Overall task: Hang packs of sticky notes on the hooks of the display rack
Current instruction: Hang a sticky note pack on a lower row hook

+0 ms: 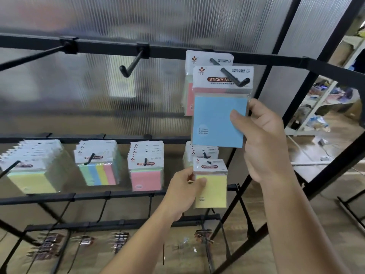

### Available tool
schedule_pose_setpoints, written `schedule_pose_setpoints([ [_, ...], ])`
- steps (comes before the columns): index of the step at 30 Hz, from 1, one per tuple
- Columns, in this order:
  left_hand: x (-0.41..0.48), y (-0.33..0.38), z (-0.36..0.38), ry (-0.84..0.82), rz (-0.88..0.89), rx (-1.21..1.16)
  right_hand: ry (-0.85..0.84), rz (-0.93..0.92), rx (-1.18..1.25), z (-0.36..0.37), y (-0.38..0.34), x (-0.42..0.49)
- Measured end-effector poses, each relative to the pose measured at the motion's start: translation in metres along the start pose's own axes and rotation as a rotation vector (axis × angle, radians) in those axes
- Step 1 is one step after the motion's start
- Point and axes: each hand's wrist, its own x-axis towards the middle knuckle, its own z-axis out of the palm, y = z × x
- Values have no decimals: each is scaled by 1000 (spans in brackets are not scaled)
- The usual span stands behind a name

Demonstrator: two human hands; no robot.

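Blue pack of sticky notes (219, 119) hung on a top-rail hook (235, 78) of the black display rack (110, 47), its right edge pinched by the right grip (264, 141) — below that grip, the left grip (182, 191) pinched a yellow pack (212, 188) at a lower hook (209, 162).

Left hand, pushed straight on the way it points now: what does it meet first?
Probably the hanging packs on the middle-row hook, just behind the yellow pack that the left hand pinches. Depth is unclear, so the gap can't be judged.
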Motion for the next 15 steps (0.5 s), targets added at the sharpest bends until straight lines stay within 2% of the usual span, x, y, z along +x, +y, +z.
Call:
schedule_pose_setpoints([
  [6, -29, 24, -17, -136, 115, -21, 85, -126, 33, 19, -10, -35],
  [9, -40, 32, -24, -141, 170, -54, 123, -180, 31, 25, -19, -51],
  [15, -51, 29, -41, -203, 134, -190, 283, -200, -43, 28, -22, -84],
])
